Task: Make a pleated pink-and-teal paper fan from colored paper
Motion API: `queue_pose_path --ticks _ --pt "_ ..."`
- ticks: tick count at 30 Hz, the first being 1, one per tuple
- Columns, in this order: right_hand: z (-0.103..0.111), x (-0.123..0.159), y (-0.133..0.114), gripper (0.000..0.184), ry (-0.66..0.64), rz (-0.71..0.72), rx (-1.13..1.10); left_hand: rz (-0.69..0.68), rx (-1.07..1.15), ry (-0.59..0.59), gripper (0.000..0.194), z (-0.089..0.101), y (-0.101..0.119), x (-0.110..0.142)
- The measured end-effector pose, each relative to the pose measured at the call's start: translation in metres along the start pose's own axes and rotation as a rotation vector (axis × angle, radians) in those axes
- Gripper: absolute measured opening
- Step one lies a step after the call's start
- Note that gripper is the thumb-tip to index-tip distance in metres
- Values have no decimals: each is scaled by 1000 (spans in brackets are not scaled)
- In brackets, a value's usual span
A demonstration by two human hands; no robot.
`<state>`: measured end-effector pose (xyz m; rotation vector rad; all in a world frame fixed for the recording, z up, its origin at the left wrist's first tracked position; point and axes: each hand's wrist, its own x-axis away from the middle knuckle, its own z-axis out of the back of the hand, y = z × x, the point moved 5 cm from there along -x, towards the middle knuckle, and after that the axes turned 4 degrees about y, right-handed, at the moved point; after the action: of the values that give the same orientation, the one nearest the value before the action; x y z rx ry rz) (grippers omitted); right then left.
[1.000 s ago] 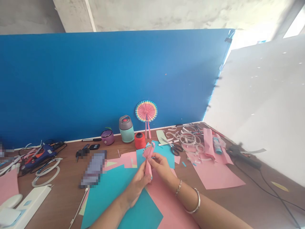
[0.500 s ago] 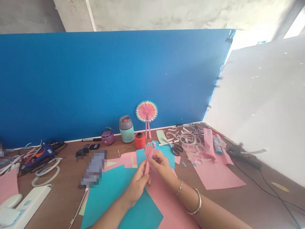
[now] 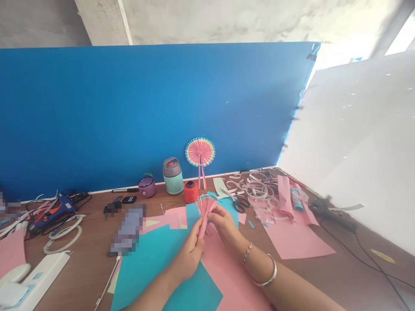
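Observation:
A small pleated paper fan (image 3: 205, 210), pink with a striped blue and yellow rim, is held upright over the sheets, its folds partly spread at the top. My left hand (image 3: 192, 247) is closed around its narrow lower end. My right hand (image 3: 223, 219) pinches the folds at the right edge. Beneath my hands lie a blue-green sheet (image 3: 149, 263) and a pink sheet (image 3: 236, 272). Behind them, a finished round paper fan (image 3: 200, 152) with two pink legs leans on the blue board (image 3: 129, 112).
Along the back stand a purple cup (image 3: 147, 187), a mint food jar (image 3: 173, 177) and a red thread spool (image 3: 191, 192). Scissors (image 3: 239, 203) and curled white strips (image 3: 256, 190) lie right of them. A black glue gun (image 3: 333, 216), a blurred phone (image 3: 128, 229) and a power strip (image 3: 43, 278) flank the sheets.
The top folds of the held fan have spread wider. My right hand has shifted slightly right along its edge, while my left hand keeps its grip below.

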<state>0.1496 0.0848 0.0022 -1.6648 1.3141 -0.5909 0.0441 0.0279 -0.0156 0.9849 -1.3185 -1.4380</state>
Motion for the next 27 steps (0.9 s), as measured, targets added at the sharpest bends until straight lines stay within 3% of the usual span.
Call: queue_pose_path --ticks 5,12,17,27 --pt "-4 1 -5 12 -87 -64 -117 -41 -80 3 58 3 -8 0" --pt "-1 1 -4 25 -85 -186 -229 -104 -129 25 58 5 -7 0" --pt "-2 1 -6 26 -128 -187 -231 -103 -161 24 58 5 -3 1" --pt "13 -5 -6 24 -52 -155 -176 -34 -107 -11 58 0 -4 0"
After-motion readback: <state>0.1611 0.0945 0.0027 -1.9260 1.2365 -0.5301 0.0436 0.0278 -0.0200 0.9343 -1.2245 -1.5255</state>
